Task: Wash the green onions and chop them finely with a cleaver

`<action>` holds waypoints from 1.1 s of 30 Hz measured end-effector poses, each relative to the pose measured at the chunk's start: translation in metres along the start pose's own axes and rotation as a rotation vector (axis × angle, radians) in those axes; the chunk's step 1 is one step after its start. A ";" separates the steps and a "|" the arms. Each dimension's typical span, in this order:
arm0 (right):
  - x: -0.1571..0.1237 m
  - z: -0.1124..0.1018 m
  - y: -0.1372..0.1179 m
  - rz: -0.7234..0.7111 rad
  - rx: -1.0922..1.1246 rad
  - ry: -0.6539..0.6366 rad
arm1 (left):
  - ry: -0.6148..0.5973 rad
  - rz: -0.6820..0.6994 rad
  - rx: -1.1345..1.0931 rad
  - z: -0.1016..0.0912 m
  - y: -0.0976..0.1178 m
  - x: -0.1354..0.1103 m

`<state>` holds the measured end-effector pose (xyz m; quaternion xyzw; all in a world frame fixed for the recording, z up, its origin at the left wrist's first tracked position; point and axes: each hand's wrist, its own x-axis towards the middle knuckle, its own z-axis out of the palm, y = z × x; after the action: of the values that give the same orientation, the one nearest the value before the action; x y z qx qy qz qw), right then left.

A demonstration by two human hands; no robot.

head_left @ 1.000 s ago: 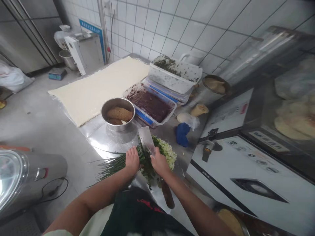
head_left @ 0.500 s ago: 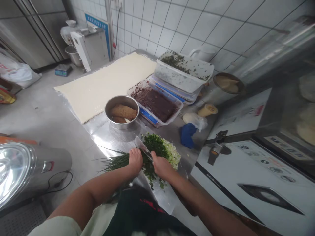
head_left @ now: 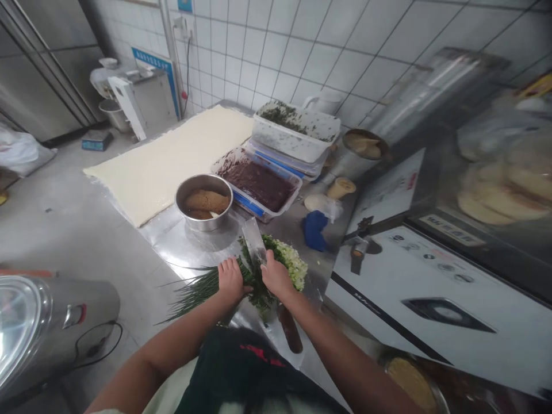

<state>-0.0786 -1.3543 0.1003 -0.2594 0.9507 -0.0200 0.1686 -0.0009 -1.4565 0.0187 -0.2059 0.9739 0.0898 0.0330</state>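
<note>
My left hand [head_left: 230,279] is curled down on a bunch of long green chives [head_left: 194,290] lying on the steel counter [head_left: 194,247]. My right hand [head_left: 276,276] grips a cleaver [head_left: 254,241], blade raised just right of my left fingers. Its dark handle end [head_left: 290,329] sticks out below my wrist. A heap of chopped chives [head_left: 288,261] lies right of the blade.
Behind stand a steel bowl of brown filling [head_left: 204,202], a tub of dark paste [head_left: 259,183], stacked tubs with greens [head_left: 294,132] and a rolled dough sheet [head_left: 172,152]. A blue cloth [head_left: 314,229] lies to the right. A steel pot [head_left: 47,322] sits lower left; a display case [head_left: 487,190] stands right.
The cleaver was raised a second ago, came down low onto the chives half a second ago, and is raised again now. My left hand has stayed on the bunch.
</note>
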 end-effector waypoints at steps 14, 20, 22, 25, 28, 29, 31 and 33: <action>-0.056 0.014 0.017 -0.145 -0.085 -0.187 | 0.007 0.014 0.111 0.007 0.005 -0.008; -0.022 0.021 -0.002 -0.095 -0.061 -0.200 | -0.050 0.026 0.099 0.010 0.007 0.001; -0.009 0.021 -0.020 -0.059 -0.075 -0.183 | -0.067 0.024 0.095 0.011 0.006 0.004; 0.007 0.021 -0.043 -0.076 -0.076 -0.116 | -0.082 0.032 0.092 0.011 0.005 0.007; 0.015 0.018 -0.044 -0.073 -0.041 -0.051 | -0.061 0.022 0.072 0.010 0.003 0.004; 0.015 0.017 -0.038 -0.055 -0.028 -0.041 | -0.042 0.016 0.067 0.009 0.002 0.002; 0.012 0.013 -0.023 -0.019 -0.004 -0.025 | 0.004 0.008 0.068 0.008 0.001 -0.003; 0.004 0.007 -0.007 -0.003 0.016 -0.006 | 0.039 -0.006 0.085 0.007 0.000 -0.008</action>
<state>-0.0759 -1.3621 0.0931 -0.2595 0.9496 -0.0273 0.1735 0.0068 -1.4518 0.0127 -0.2088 0.9767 0.0444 0.0230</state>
